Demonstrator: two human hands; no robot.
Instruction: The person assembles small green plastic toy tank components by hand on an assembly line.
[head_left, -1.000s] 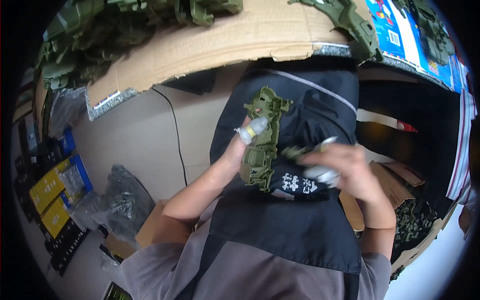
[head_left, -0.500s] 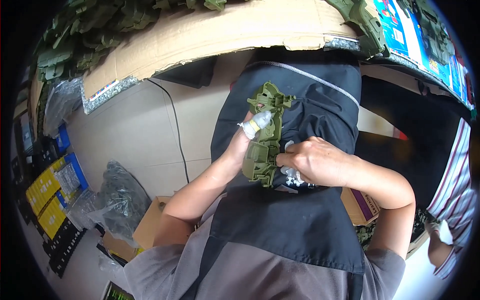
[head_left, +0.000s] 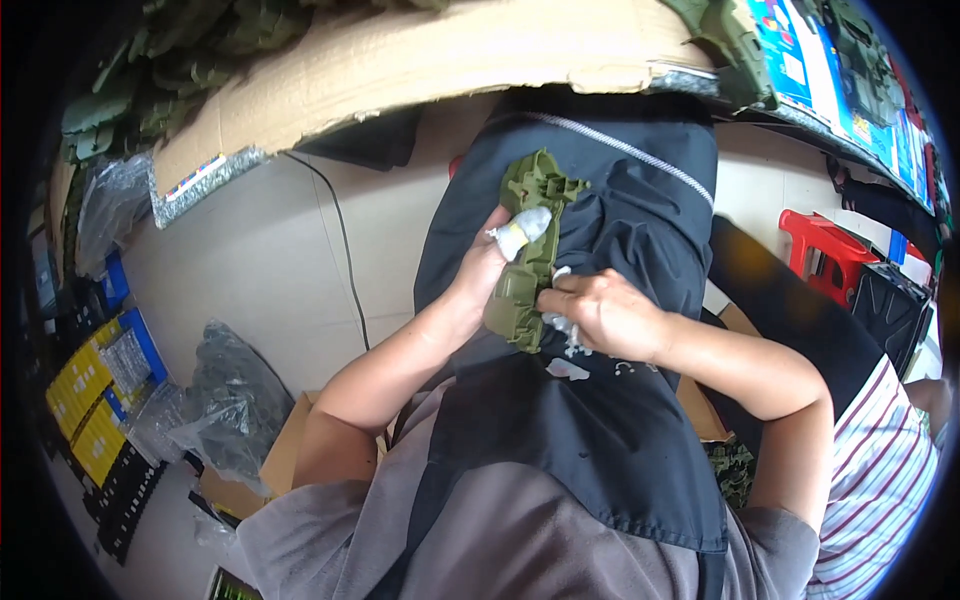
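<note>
My left hand [head_left: 487, 262] is closed around a long olive-green moulded plastic part [head_left: 543, 250], which lies lengthwise over my lap. A white wrap with a yellow band [head_left: 520, 232] covers my left thumb, pressed on the part's upper face. At the lower right edge of the part, my right hand [head_left: 610, 312] is bent with its fingertips pinched together against it. White coverings show on some right fingers; whatever lies between those fingertips is hidden. White scraps [head_left: 568, 370] lie on my black apron [head_left: 540, 430] just below.
Ahead is a cardboard-topped table [head_left: 440, 60] with a heap of green plastic parts [head_left: 190, 80] at its left. A grey plastic bag [head_left: 235, 390] and cardboard box [head_left: 290, 440] stand left. At right are a person's striped clothing [head_left: 870, 480], a red stool [head_left: 825, 250] and a black crate [head_left: 890, 305].
The green part has shifted slightly upward and turned in my left hand. My right hand stays at its lower edge. At right, the neighbouring person has shifted, and a red stool now shows.
</note>
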